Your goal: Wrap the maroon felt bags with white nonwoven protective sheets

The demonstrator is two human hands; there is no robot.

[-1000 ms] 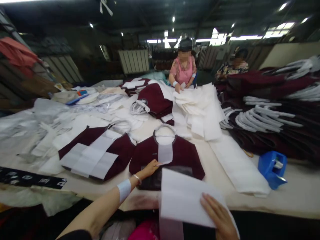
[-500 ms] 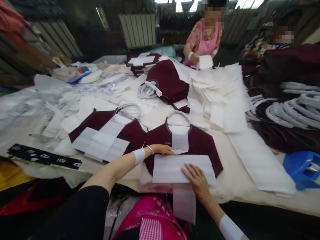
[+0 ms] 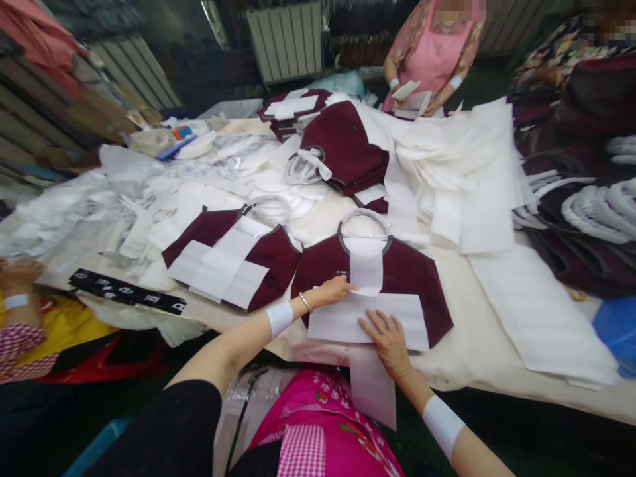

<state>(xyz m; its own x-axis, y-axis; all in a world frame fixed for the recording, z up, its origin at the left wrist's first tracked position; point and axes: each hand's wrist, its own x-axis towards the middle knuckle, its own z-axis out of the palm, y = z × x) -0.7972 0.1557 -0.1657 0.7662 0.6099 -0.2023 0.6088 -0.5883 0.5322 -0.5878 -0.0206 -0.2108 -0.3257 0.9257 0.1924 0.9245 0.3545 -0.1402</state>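
Observation:
A maroon garment piece (image 3: 412, 278) with a grey ring collar lies flat at the table's near edge. A white vertical strip (image 3: 366, 265) runs down from its collar, and a white rectangular sheet (image 3: 348, 318) lies across its lower part. My left hand (image 3: 334, 290) pinches the lower end of the vertical strip where it meets the sheet. My right hand (image 3: 388, 336) lies flat with spread fingers on the sheet, pressing it down. A narrow white strip (image 3: 372, 391) hangs over the table edge below.
A second maroon piece with white sheets (image 3: 228, 262) lies to the left. Stacks of white sheets (image 3: 467, 172) and maroon garments (image 3: 348, 149) fill the middle. A person in a pink apron (image 3: 432, 53) works at the far side. Another person's arm (image 3: 17, 301) shows at left. A black printed strip (image 3: 126, 291) lies near the edge.
The white sheet went from held up near me to lying flat across the maroon piece. My right hand now presses it and my left hand shifted to the vertical strip's end.

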